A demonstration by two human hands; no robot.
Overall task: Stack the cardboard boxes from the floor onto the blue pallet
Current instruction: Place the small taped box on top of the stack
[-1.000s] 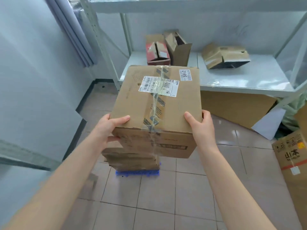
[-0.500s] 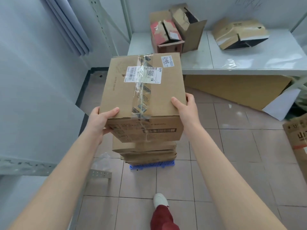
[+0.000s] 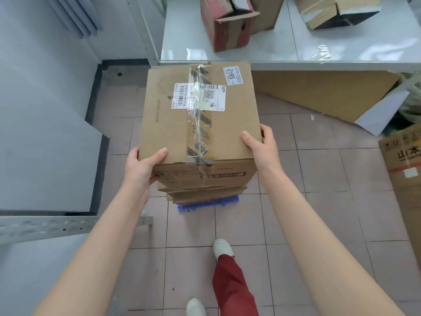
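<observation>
I hold a taped cardboard box (image 3: 168,124) with white shipping labels, gripped at its two near corners. My left hand (image 3: 141,165) clasps the near left corner, thumb on top. My right hand (image 3: 262,144) clasps the right side, thumb on top. The box sits directly over a stack of cardboard boxes (image 3: 205,193) on the blue pallet (image 3: 209,202), whose front edge peeks out below. Whether the held box rests on the stack I cannot tell.
A white shelf (image 3: 284,46) behind carries a red-brown open box (image 3: 230,30) and a crushed box (image 3: 337,12). Flat cardboard (image 3: 319,94) leans under the shelf. A large printed box (image 3: 407,179) stands at right. A metal rail (image 3: 68,226) juts in at left. My foot (image 3: 222,247) is near the pallet.
I have stepped closer and looked further down. The box in my hands has come lower, from well above the stack to directly over its top.
</observation>
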